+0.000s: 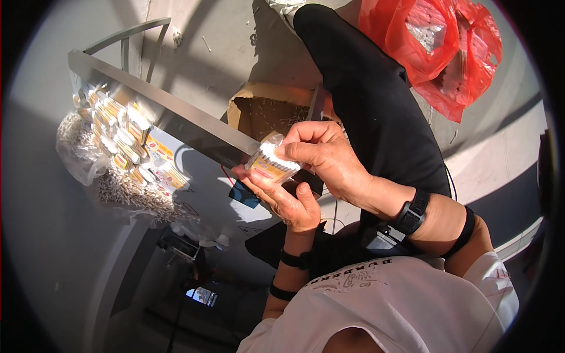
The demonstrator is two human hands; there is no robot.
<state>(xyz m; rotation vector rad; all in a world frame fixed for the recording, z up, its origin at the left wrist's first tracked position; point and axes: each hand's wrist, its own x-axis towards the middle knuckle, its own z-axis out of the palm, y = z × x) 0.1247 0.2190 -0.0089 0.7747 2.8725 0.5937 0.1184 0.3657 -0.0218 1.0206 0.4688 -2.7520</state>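
A small clear packet of cotton swabs [273, 159] with a yellow and white label is between my hands, its white tips facing up. My right hand [329, 154] pinches its upper edge between thumb and bent fingers. Below it, my left hand [288, 203] supports the packet on its fingers, the thumb standing away from it. Part of the packet is hidden by the right fingers. Left of the hands, a pile of similar swab packets [120, 132] lies on a white tabletop [206, 173], beside loose cotton swabs [132, 191] in clear plastic.
A metal rail [170, 106] runs along the table's far side. Beyond it stands an open cardboard box [268, 97]. Red plastic bags [406, 41] holding packets sit on the floor at upper right. My black-trousered leg [376, 100] stretches between. A lit screen [201, 296] shows at lower left.
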